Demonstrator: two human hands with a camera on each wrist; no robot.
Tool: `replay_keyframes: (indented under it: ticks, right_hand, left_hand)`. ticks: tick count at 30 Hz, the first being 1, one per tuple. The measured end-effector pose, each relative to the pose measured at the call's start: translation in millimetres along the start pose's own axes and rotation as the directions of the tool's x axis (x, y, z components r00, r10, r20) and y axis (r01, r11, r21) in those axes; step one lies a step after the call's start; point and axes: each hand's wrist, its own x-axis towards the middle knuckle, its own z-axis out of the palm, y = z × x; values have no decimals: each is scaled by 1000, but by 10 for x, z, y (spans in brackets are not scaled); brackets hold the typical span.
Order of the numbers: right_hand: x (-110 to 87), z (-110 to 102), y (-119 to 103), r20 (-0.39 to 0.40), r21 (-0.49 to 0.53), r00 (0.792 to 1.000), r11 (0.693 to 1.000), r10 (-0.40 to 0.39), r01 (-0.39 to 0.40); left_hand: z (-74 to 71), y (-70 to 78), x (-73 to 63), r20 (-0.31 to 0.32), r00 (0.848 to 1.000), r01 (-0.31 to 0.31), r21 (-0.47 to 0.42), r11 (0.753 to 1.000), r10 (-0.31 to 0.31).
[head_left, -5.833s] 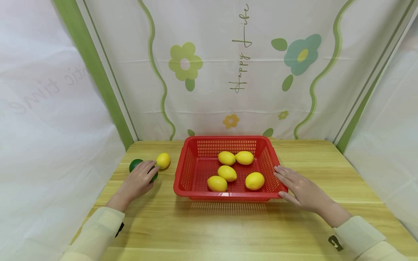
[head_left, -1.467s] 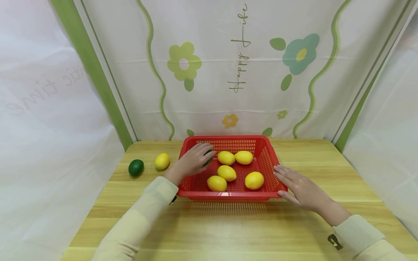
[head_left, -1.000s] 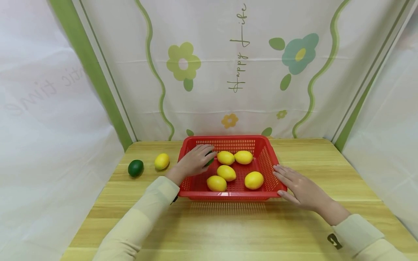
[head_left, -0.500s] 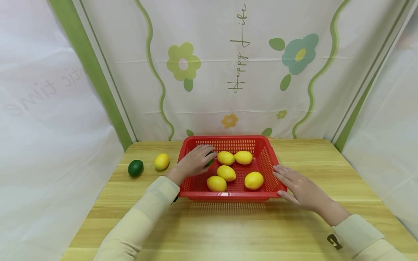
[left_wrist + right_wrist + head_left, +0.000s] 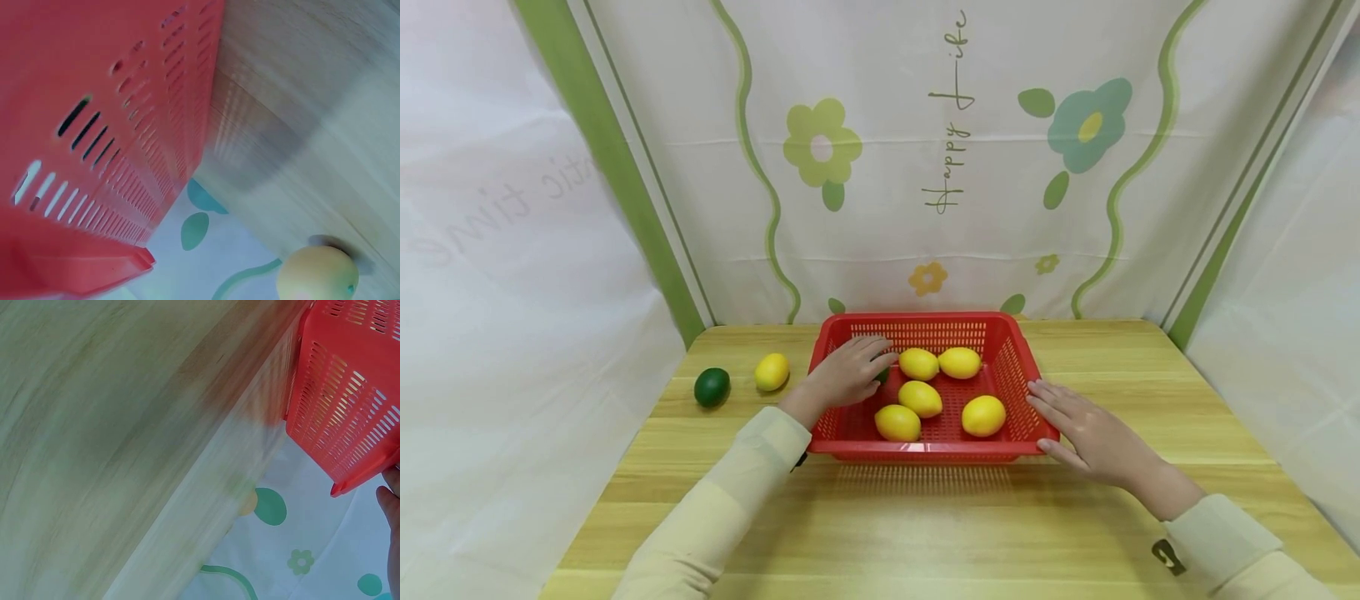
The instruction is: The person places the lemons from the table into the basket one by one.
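In the head view my left hand is inside the red plastic basket, at its left side. Its fingers curl over a dark green oval fruit, mostly hidden beneath them. Several lemons lie on the basket floor, to the right of that hand. My right hand rests its fairly straight fingers on the basket's right rim near the front corner. The left wrist view shows the basket's slotted outer wall, and the left hand is not visible there. A few fingers touch the rim in the right wrist view.
Left of the basket, a second dark green fruit and a lemon lie on the wooden table. A printed white curtain hangs behind the table's far edge, with white fabric at both sides.
From the left of the table, my left hand has carried one green fruit into the basket. Over the last second it has barely moved. My right hand has stayed on the rim.
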Motion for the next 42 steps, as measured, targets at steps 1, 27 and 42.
replay_keyframes:
  ticks: [1, 27, 42]
  right_hand:
    - [-1, -1, -2, 2, 0, 1000, 1000, 2, -2]
    - [-8, -10, 5, 29, -3, 999, 1000, 14, -14]
    - [-9, -7, 12, 31, 0, 999, 1000, 18, -18]
  left_hand:
    - [-4, 2, -7, 0, 1000, 1, 0, 1000, -1]
    - [-167, -122, -206, -76, 997, 23, -15, 1000, -24]
    - [-387, -357, -456, -197, 979, 52, 0, 999, -51]
